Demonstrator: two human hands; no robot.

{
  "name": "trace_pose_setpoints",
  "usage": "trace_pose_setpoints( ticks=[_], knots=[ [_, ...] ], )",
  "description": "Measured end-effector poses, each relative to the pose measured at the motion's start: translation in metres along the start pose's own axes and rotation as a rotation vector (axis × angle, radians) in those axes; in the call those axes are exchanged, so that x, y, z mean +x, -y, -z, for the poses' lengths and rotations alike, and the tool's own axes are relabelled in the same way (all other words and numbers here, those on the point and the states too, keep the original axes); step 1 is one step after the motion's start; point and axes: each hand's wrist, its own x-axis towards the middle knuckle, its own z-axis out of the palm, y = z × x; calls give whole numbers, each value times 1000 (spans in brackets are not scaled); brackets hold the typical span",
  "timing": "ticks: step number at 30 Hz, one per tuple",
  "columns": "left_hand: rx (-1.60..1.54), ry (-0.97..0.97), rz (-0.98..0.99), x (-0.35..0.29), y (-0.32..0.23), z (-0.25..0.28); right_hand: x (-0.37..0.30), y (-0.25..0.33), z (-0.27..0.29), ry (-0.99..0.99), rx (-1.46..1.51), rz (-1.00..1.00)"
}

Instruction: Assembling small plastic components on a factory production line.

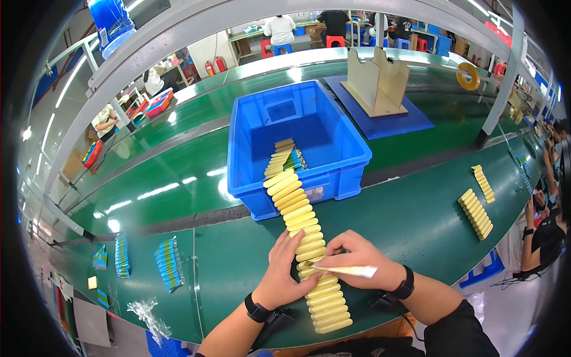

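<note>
A long row of yellow round-ended sticks [300,215] lies side by side from the near table edge up over the rim of the blue plastic bin [355,159]. My left hand [281,271] rests against the row's left side, fingers stretched out and thumb laid over the sticks. Between the fingers of my right hand [372,262] is a slim tool with a pale, flat handle [354,271]. Its dark narrow tip points left and lies over the sticks near my left thumb; its exact kind is unclear. More yellow sticks [279,156] and some blue-green wrapped pieces lie inside the bin.
Blue-green wrapped strips [169,265] and clear plastic film [148,318] lie on the green table to the left. Two shorter yellow rows [476,214] are at the right. Beyond the bin stand a cream board stand [377,83] and a metal frame. Other people sit at the right.
</note>
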Motion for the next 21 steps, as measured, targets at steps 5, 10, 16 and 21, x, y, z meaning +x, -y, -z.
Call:
trace_pose_setpoints(
  ticks=[5, 10, 16, 21],
  knots=[
    [53, 22, -25, -1, -3, 4, 2, 4, 1, 104, -186, 31],
    [-135, 17, 90, -6, 2, 4, -10, -11, 19, -166, -67, -194],
    [-269, 117, -210, -17, -36, 2, -14, 11, 29, -2, 675, -349],
    [-421, 76, -141, -24, -36, -6, -25, 15, 38, 315, 948, -499]
  ],
)
